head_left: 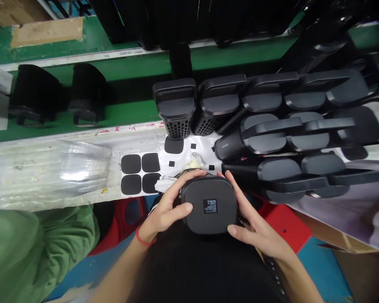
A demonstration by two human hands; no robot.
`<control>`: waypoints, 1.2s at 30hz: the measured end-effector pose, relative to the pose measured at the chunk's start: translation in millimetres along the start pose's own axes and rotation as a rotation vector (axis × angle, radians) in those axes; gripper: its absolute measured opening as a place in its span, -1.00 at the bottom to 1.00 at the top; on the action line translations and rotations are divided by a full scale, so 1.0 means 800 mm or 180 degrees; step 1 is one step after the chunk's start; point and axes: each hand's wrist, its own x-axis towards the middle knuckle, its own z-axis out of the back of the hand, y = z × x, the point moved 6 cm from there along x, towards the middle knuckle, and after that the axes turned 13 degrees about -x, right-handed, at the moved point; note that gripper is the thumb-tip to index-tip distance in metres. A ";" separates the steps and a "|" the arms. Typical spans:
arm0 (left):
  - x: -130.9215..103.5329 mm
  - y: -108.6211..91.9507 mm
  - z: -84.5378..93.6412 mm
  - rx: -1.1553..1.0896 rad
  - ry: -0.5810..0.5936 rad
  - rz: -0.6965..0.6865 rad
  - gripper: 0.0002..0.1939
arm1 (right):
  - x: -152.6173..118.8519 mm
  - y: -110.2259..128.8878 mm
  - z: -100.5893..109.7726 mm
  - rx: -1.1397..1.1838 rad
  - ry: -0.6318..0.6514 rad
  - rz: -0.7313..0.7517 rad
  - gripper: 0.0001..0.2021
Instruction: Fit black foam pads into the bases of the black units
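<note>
Black housing (224, 206), gripped by left hand (169, 208) and right hand (251, 225), bears its label (210, 206); at ten o'clock dark pads (131, 164) lie, apparently unused.

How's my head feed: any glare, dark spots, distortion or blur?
Head view: glare whitens part of the clear plastic; the black units at left lose detail in shadow; handled units at right look stretched toward the edge, likely lens distortion; the held device is fairly sharp, though its label is unreadable.
</note>
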 end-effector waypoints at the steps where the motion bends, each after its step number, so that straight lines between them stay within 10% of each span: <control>1: -0.001 -0.001 -0.002 0.0088 0.0076 -0.0023 -0.35 | -0.001 0.001 0.000 -0.0084 0.0000 0.0051 -0.14; 8: -0.005 -0.001 -0.011 0.0561 0.0181 0.0145 -0.08 | 0.000 0.008 -0.003 -0.0310 0.0025 -0.0005 -0.07; 22: 0.018 -0.006 0.000 -0.0086 -0.1115 0.0068 -0.91 | 0.027 0.014 0.012 -0.0013 -0.1195 -0.0201 -0.70; 36: 0.028 -0.005 0.004 -0.0166 -0.1411 -0.0048 -0.88 | 0.056 0.035 0.017 -0.0297 -0.1523 -0.0324 -0.70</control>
